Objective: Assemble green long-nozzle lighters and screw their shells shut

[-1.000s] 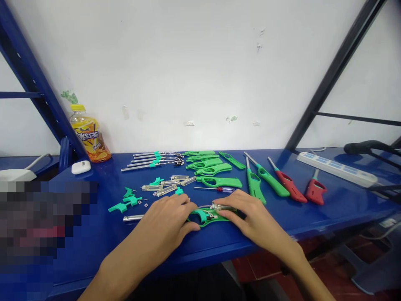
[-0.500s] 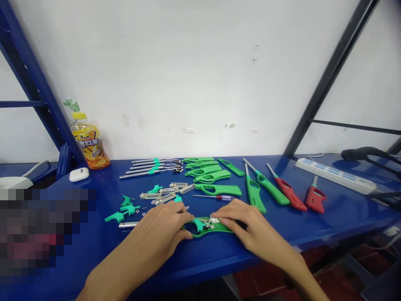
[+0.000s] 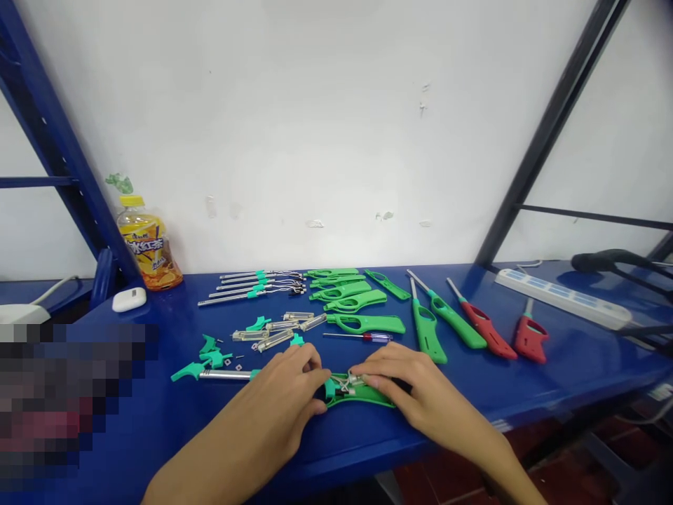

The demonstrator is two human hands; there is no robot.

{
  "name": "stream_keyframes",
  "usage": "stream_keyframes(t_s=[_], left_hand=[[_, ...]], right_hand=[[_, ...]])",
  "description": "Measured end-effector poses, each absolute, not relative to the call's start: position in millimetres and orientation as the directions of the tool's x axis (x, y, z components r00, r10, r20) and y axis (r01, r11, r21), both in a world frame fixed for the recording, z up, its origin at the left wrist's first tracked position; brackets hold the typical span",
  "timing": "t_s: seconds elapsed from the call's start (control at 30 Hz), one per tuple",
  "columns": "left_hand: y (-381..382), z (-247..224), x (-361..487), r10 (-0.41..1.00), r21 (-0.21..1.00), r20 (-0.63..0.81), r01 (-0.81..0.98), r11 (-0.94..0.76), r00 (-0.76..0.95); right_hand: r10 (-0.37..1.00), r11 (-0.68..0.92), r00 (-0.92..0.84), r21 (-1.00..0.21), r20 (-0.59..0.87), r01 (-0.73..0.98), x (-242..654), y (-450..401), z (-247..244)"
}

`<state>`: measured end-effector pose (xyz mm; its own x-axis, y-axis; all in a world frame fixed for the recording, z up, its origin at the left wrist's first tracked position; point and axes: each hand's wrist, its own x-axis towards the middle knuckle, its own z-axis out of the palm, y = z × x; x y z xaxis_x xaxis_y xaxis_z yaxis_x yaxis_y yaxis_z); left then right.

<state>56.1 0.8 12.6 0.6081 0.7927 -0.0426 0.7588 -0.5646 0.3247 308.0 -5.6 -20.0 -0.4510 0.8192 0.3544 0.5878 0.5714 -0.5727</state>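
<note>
A green lighter shell half [image 3: 371,397] lies on the blue table, with a teal trigger [image 3: 329,388] and thin wires inside. My left hand [image 3: 287,389] is closed on the shell at its trigger end, covering part of it. From beneath that hand a silver metal tube [image 3: 226,375] sticks out to the left. Over the handle part of the shell, my right hand [image 3: 407,379] pinches a clear fuel tank [image 3: 356,379] between thumb and fingers. The tank's far end is hidden by the fingers. Behind the right hand rests a screwdriver [image 3: 377,337].
Loose clear tanks [image 3: 277,339], teal triggers [image 3: 215,358] and tiny parts lie left of centre. Farther back are several metal tubes with wires [image 3: 231,298] and green shells [image 3: 368,323]. Whole green lighters [image 3: 428,330] and red lighters [image 3: 486,330], then a power strip [image 3: 565,298], are at right.
My left hand has slid right along the shell onto the trigger area, uncovering more of the metal tube. My right hand keeps its pinch on the tank, its fingers slightly shifted.
</note>
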Motion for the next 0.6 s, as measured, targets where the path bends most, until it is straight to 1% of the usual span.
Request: stream_keyframes(t_s=[0.17,0.37,0.5,0.6], left_hand=[[4.6,4.9,53.6,0.767,0.355,0.047,0.707,-0.611,0.64],[2.7,8.9,57.3,0.789,0.306,0.022,0.747,-0.59,0.614],[-1.2,12.3,57.7,0.784,0.329,0.053,0.73,-0.599,0.619],[-2.7,13.1,57.8,0.784,0.325,0.035,0.735,-0.595,0.619]], right_hand=[[0.835,0.55,-0.411,-0.559,0.365,0.621,312.4,-4.7,-25.3],[0.822,0.569,-0.437,-0.524,0.365,0.633,314.8,-4.8,-25.8],[0.811,0.586,-0.449,-0.518,0.376,0.623,312.3,-5.4,-21.9],[0.798,0.603,-0.456,-0.532,0.395,0.595,310.1,-6.6,-19.6]])
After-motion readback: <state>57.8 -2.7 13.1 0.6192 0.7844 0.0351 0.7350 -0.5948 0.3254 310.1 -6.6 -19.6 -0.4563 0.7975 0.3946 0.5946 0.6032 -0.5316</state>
